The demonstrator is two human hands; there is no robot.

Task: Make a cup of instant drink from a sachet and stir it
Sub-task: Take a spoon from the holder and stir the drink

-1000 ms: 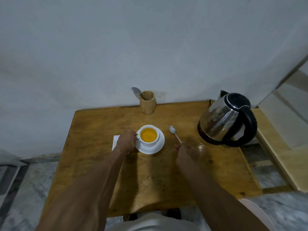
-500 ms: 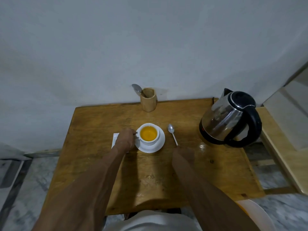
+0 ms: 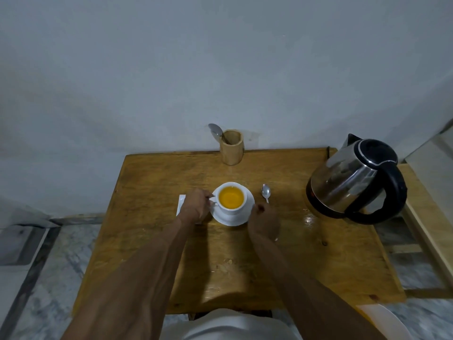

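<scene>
A white cup [image 3: 231, 209] of orange drink stands on a white saucer [image 3: 232, 220] in the middle of the wooden table [image 3: 306, 253]. My left hand [image 3: 196, 204] pinches the cup's handle on its left side. A white sachet [image 3: 181, 204] lies flat under that hand. A metal spoon [image 3: 266, 192] rests on the table to the right of the saucer. My right hand [image 3: 263, 222] lies over the spoon's handle, fingers curled, with its fingertips at the saucer's right rim. Whether it grips anything is hidden.
A steel and black electric kettle [image 3: 353, 182] stands at the table's right side, with a wet patch on the wood in front of it. A wooden holder [image 3: 231, 149] with another spoon stands at the back edge by the wall. A wooden shelf [image 3: 426, 217] lies further right.
My right hand let go of the spoon, drew back toward me, then came forward and left to the saucer's right rim. The left hand stayed on the cup's handle.
</scene>
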